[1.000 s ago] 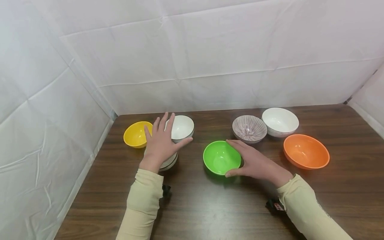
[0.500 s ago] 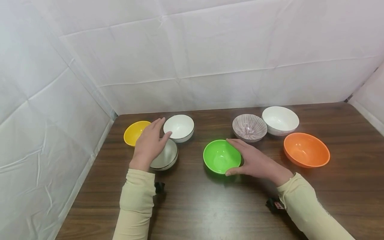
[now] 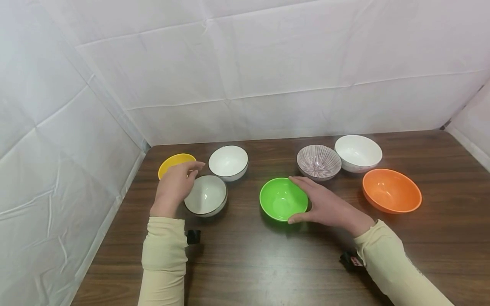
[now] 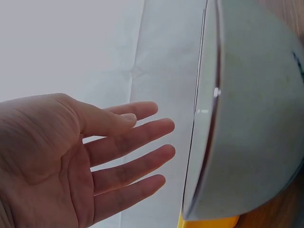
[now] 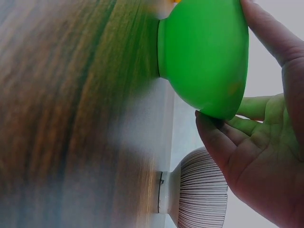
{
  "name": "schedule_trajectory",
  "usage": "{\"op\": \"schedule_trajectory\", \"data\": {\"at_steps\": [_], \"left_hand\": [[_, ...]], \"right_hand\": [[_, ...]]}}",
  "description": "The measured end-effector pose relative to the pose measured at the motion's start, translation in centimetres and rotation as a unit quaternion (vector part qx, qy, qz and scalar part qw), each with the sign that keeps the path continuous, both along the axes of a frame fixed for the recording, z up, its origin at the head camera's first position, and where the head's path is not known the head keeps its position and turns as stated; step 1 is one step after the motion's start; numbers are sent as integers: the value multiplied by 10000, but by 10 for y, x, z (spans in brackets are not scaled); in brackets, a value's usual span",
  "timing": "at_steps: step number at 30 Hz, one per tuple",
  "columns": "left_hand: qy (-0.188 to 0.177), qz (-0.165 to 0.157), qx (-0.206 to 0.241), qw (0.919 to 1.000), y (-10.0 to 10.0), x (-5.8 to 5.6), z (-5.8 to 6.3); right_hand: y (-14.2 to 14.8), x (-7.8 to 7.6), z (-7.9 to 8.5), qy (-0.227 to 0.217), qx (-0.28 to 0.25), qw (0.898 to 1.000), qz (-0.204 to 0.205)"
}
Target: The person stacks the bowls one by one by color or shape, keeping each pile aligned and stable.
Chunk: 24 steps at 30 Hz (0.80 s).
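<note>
My right hand (image 3: 325, 206) spans the right side of a green bowl (image 3: 283, 199), thumb at the near rim and fingers at the far rim. In the right wrist view the bowl's foot is down on the wood, and the thumb (image 5: 270, 31) and fingers meet opposite sides of its wall. On the left, my left hand (image 3: 172, 187) hovers above the table with relaxed fingers and nothing in its grasp. It overlaps a yellow bowl (image 3: 176, 160) and the left edge of a pale grey, dark-rimmed bowl (image 3: 206, 195). The left wrist view shows a gap between the fingertips and the grey bowl (image 4: 256, 104).
A white bowl with a dark rim (image 3: 228, 161) stands behind the grey one. At the back right are a striped bowl (image 3: 318, 161) and a white bowl (image 3: 357, 152), with an orange bowl (image 3: 391, 191) nearer. White sheeting (image 3: 268, 63) walls the brown table (image 3: 260, 263).
My left hand has moved left and toward me, off the grey bowl, its spread fingers drawing together. My right hand stays at the green bowl, which has not moved.
</note>
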<state>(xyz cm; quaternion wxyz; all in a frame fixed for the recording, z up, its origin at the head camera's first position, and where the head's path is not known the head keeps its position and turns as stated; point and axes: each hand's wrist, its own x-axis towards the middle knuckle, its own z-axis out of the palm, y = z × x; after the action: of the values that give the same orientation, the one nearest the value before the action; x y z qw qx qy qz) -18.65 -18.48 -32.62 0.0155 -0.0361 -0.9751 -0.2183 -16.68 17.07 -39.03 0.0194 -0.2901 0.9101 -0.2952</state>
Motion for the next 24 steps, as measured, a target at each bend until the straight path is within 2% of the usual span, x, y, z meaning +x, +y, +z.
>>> {"op": "schedule_trajectory", "data": {"at_steps": [15,24], "left_hand": [[-360,100,-23,9993,-5,-1,-4],[-415,-56,-12,9991,-7,-3,-9]], "right_hand": [[-1,1,0,4,-30,10000,-23],[-1,1,0,-12,-21,10000,-15]]}}
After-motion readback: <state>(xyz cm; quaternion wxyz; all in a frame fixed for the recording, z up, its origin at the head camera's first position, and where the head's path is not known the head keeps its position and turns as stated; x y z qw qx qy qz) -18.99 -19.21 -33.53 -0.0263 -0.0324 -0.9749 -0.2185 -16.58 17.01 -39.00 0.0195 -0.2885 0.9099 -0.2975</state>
